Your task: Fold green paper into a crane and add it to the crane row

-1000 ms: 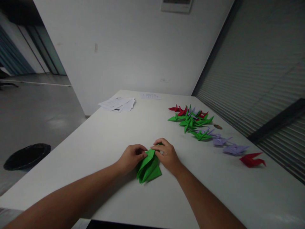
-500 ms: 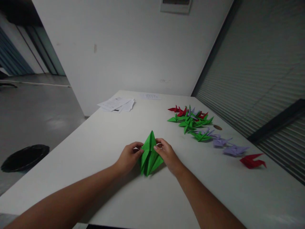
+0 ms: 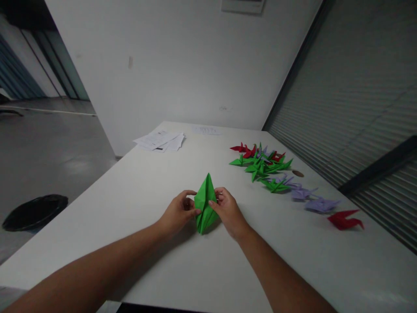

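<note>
A green sheet of origami paper (image 3: 206,198), folded into a long diamond with a crease down its middle, is between my hands over the white table. My left hand (image 3: 181,209) pinches its left edge, thumb in front and fingers curled behind. On the opposite edge my right hand (image 3: 228,208) grips the paper the same way, its thumb pressed near the centre crease. The fingertips behind the paper are partly hidden. The upper point stands away from me and the lower point is near the tabletop.
Several green, red and purple paper cranes (image 3: 259,167) cluster at the right. A red crane (image 3: 345,220) ends their row. Printed papers (image 3: 159,140) lie at the far left of the white table (image 3: 137,261). A black-lined bin (image 3: 34,213) stands on the floor at left.
The lower flaps, spread out to the right before, are now drawn together into a narrower diamond. My left thumb has shifted slightly inward on the paper.
</note>
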The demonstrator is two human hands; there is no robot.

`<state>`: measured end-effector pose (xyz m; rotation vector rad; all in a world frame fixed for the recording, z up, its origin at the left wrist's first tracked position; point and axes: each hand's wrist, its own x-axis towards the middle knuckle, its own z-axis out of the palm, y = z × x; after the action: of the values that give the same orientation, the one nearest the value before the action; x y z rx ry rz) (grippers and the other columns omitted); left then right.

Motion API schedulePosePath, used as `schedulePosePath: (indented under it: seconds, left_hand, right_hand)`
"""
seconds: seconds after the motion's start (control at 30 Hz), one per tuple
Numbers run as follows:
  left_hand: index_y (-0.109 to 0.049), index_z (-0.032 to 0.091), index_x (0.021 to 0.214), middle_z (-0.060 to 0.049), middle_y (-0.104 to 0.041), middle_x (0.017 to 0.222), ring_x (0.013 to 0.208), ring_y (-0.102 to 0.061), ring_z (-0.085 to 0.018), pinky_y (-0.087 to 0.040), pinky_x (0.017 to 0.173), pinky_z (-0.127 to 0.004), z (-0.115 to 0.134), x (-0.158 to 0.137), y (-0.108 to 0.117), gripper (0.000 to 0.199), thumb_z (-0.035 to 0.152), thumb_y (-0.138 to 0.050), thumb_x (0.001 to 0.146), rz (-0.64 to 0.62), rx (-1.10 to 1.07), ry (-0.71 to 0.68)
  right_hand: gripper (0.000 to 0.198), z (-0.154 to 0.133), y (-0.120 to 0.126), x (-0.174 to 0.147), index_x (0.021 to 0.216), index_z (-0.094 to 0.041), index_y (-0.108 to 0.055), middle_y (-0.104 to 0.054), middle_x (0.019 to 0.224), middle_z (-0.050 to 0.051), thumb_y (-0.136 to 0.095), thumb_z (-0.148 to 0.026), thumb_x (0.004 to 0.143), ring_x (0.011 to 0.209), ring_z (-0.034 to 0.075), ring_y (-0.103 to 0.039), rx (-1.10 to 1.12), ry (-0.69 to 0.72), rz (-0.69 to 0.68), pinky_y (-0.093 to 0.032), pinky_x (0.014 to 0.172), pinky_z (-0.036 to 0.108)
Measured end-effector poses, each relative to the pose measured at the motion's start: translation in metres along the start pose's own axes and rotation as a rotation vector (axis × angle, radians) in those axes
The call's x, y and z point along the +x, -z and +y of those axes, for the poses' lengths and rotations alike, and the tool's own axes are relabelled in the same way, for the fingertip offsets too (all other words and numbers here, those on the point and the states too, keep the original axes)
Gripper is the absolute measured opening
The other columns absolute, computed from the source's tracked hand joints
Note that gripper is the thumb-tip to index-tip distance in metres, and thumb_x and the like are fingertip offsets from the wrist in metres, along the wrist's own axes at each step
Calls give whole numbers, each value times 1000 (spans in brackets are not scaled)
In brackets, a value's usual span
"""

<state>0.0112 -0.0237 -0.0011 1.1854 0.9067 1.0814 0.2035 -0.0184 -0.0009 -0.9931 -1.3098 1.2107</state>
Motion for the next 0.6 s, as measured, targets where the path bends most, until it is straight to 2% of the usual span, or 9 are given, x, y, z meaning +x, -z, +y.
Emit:
schedulePosePath:
  seconds: [0.2,0.27,0.37,0.47,0.6]
  left_hand:
    - [-57,19,109,5,-60,68,63,-59,-14,-48,63,-28,-2,1,-2,62,37,-94,61,1,-41,51]
    - [-60,18,105,6,-58,66,61,-57,-13,-47,62,-27,-2,1,-2,56,39,-93,64,17,-34,44]
    - [-68,15,88,2,-60,67,63,-56,-13,-45,63,-28,-4,3,0,39,43,-88,70,17,22,12]
    - [-72,14,76,-4,-65,75,73,-59,-18,-47,71,-32,-5,4,3,31,44,-83,76,34,116,-47]
    - [-77,16,72,-12,-66,111,108,-60,-28,-49,92,-38,3,2,5,28,43,-84,74,65,167,-138]
  right_hand:
    - [40,3,-2,-2,108,-26,-50,-69,98,2,-76,-34,79,79,19,-69,11,-33,13,-56,66,29]
    - [40,5,-2,-2,108,-26,-50,-69,100,3,-76,-33,79,78,18,-69,13,-31,2,-56,65,29]
    - [40,9,-1,-1,109,-26,-51,-69,102,3,-77,-32,79,80,18,-69,8,-14,-15,-57,67,30]
    - [43,10,0,-1,112,-26,-51,-69,105,4,-78,-34,79,85,19,-70,13,3,-35,-58,72,31]
    - [45,7,-1,-4,114,-26,-54,-69,107,4,-80,-34,79,88,19,-70,71,0,-86,-59,75,32]
